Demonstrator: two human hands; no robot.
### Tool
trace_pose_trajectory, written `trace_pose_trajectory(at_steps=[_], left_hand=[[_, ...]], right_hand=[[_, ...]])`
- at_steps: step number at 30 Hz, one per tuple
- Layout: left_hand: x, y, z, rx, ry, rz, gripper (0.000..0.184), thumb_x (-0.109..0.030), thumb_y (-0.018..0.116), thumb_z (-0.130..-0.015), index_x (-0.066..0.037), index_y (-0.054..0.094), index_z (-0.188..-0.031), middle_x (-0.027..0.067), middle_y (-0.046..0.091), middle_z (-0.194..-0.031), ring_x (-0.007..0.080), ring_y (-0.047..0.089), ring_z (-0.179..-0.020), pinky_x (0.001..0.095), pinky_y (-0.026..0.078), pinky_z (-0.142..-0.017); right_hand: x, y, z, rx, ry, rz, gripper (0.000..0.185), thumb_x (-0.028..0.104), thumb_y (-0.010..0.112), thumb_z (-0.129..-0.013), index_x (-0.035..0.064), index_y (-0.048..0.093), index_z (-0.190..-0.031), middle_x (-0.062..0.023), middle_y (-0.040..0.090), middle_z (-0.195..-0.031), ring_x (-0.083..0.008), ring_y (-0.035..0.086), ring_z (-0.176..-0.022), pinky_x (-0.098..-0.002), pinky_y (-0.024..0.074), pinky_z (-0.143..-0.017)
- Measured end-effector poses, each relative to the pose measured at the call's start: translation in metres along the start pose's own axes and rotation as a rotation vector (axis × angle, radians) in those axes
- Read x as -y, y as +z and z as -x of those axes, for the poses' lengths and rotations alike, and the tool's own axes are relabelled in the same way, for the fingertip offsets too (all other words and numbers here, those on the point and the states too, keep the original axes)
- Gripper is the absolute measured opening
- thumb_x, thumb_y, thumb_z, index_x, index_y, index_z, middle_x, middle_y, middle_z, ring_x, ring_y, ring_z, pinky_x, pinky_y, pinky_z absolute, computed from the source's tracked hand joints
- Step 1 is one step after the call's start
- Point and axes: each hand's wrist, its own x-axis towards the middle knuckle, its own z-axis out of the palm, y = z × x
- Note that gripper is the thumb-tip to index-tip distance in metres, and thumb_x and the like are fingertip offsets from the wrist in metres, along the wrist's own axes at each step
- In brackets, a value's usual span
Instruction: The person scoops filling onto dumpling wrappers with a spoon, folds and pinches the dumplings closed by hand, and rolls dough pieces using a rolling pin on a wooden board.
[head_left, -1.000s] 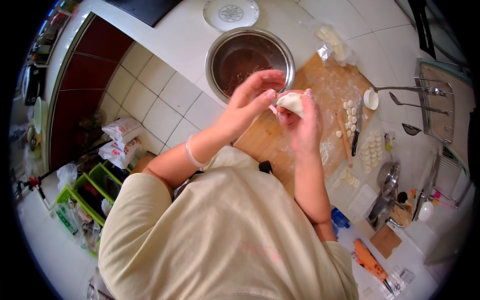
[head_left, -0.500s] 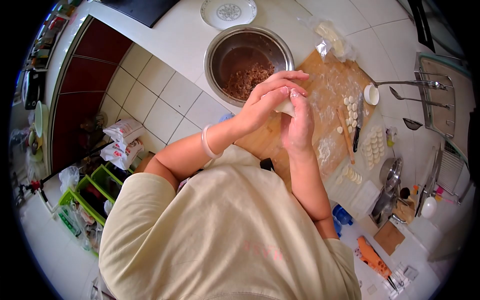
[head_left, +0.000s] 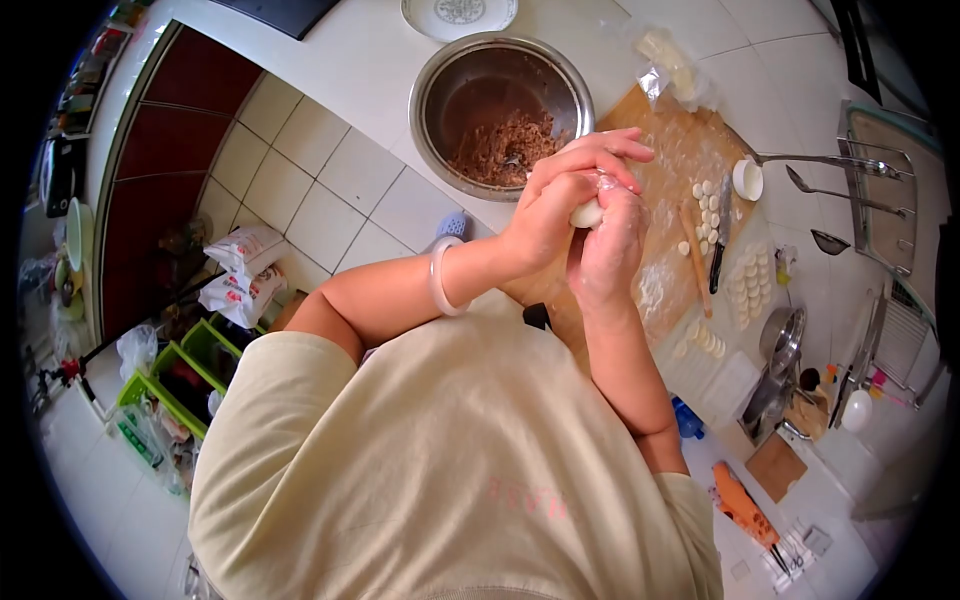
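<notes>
A white dough dumpling [head_left: 587,214] sits between my two hands, mostly covered by the fingers. My left hand [head_left: 550,215], with a pale bangle [head_left: 447,276] at the wrist, curls round it from the left. Thumb and forefinger of my right hand [head_left: 608,245], dusted with flour, press on it from the right. Just beyond the hands stands a steel bowl [head_left: 425,135] with minced filling [head_left: 505,145] and what looks like a utensil in it. Beneath them lies a floured wooden board [head_left: 665,150].
On the board's right are small dough pieces [head_left: 708,205], a rolling pin [head_left: 694,262] and a knife [head_left: 719,240]. A white cup [head_left: 747,180] and rows of dumplings [head_left: 750,285] are further right. A plate [head_left: 460,15] stands beyond the bowl; a dough bag [head_left: 668,62] lies at the board's far corner.
Both hands have shifted slightly right relative to the bowl, still together round the dumpling. Its visible part now looks rounder. The camera view has tilted a little.
</notes>
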Motion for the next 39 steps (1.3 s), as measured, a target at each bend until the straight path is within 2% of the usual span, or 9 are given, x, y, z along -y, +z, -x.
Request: trace_pose_trajectory(at_steps=[10, 20, 23, 25, 28, 29, 34, 37, 39], left_hand=[[-0.001, 0.019, 0.006, -0.096, 0.154, -0.084, 0.028, -0.010, 0.035, -0.084, 0.002, 0.060, -0.088, 0.0198, 0.060, -0.117, 0.0335, 0.051, -0.119, 0.0391, 0.040, -0.099], [0.002, 0.029, 0.003, -0.137, 0.094, -0.044, 0.020, -0.010, 0.043, -0.088, -0.001, 0.061, -0.086, 0.0122, 0.061, -0.107, 0.0232, 0.054, -0.104, 0.0337, 0.041, -0.093], [-0.002, 0.031, -0.002, -0.096, 0.023, -0.063, 0.032, -0.024, 0.037, -0.097, 0.000, 0.059, -0.100, 0.0125, 0.061, -0.112, 0.0216, 0.055, -0.106, 0.0329, 0.042, -0.092], [-0.009, 0.036, 0.000, -0.041, -0.139, 0.280, 0.029, -0.025, 0.043, -0.098, -0.003, 0.056, -0.111, 0.0076, 0.059, -0.107, 0.0165, 0.054, -0.102, 0.0316, 0.042, -0.091], [-0.031, 0.040, 0.008, -0.109, -0.376, 0.295, 0.029, -0.024, 0.055, -0.095, -0.004, 0.053, -0.116, 0.0040, 0.057, -0.105, 0.0123, 0.053, -0.100, 0.0307, 0.042, -0.091], [-0.033, 0.036, 0.009, -0.035, -0.444, 0.410, 0.024, -0.012, 0.064, -0.091, -0.001, 0.054, -0.110, 0.0048, 0.059, -0.103, 0.0108, 0.054, -0.096, 0.0268, 0.045, -0.087], [-0.036, 0.044, 0.012, 0.040, -0.539, 0.476, 0.017, -0.011, 0.064, -0.090, -0.001, 0.058, -0.103, 0.0029, 0.062, -0.097, 0.0093, 0.057, -0.087, 0.0259, 0.047, -0.079], [-0.034, 0.048, 0.016, 0.079, -0.564, 0.469, 0.016, -0.009, 0.064, -0.090, -0.002, 0.058, -0.103, 0.0029, 0.062, -0.097, 0.0096, 0.058, -0.088, 0.0261, 0.047, -0.080], [-0.030, 0.052, 0.019, 0.124, -0.595, 0.509, 0.016, -0.008, 0.064, -0.090, -0.003, 0.058, -0.103, 0.0033, 0.063, -0.098, 0.0104, 0.059, -0.091, 0.0265, 0.048, -0.081]], right_hand=[[0.007, 0.000, 0.009, 0.000, 0.027, 0.011, 0.038, 0.031, 0.037, -0.098, 0.0014, 0.059, -0.091, -0.0051, 0.057, -0.093, -0.0125, 0.052, -0.088, -0.0288, 0.0414, -0.077], [0.014, 0.000, 0.010, -0.049, 0.012, 0.032, 0.042, 0.035, 0.036, -0.100, 0.0021, 0.059, -0.089, -0.0054, 0.056, -0.094, -0.0131, 0.052, -0.087, -0.0291, 0.0414, -0.076], [0.024, -0.002, 0.007, -0.110, -0.150, 0.134, 0.043, 0.037, 0.036, -0.100, 0.0023, 0.059, -0.089, -0.0055, 0.056, -0.094, -0.0133, 0.052, -0.086, -0.0292, 0.0414, -0.076], [0.035, -0.009, 0.003, -0.111, -0.342, 0.231, 0.048, 0.041, 0.034, -0.101, 0.0027, 0.059, -0.087, -0.0058, 0.055, -0.094, -0.0145, 0.052, -0.084, -0.0294, 0.0413, -0.074], [0.047, -0.028, 0.007, -0.153, -0.613, 0.475, 0.055, 0.047, 0.032, -0.101, 0.0024, 0.060, -0.085, -0.0087, 0.052, -0.094, -0.0184, 0.051, -0.079, -0.0306, 0.0418, -0.071], [0.050, -0.032, 0.009, -0.152, -0.666, 0.531, 0.055, 0.047, 0.033, -0.100, 0.0029, 0.060, -0.085, -0.0097, 0.052, -0.093, -0.0192, 0.051, -0.080, -0.0313, 0.0423, -0.070], [0.057, -0.041, 0.016, -0.182, -0.835, 0.693, 0.053, 0.049, 0.040, -0.098, 0.0027, 0.064, -0.090, -0.0127, 0.054, -0.096, -0.0220, 0.053, -0.083, -0.0334, 0.0447, -0.069], [0.065, -0.050, 0.022, -0.155, -0.914, 0.843, 0.056, 0.054, 0.054, -0.091, 0.0009, 0.064, -0.105, -0.0135, 0.056, -0.102, -0.0235, 0.055, -0.086, -0.0350, 0.0469, -0.072], [0.069, -0.054, 0.027, -0.123, -0.849, 0.840, 0.076, 0.063, 0.059, -0.084, -0.0030, 0.056, -0.121, -0.0176, 0.059, -0.112, -0.0255, 0.057, -0.100, -0.0392, 0.0464, -0.084]])
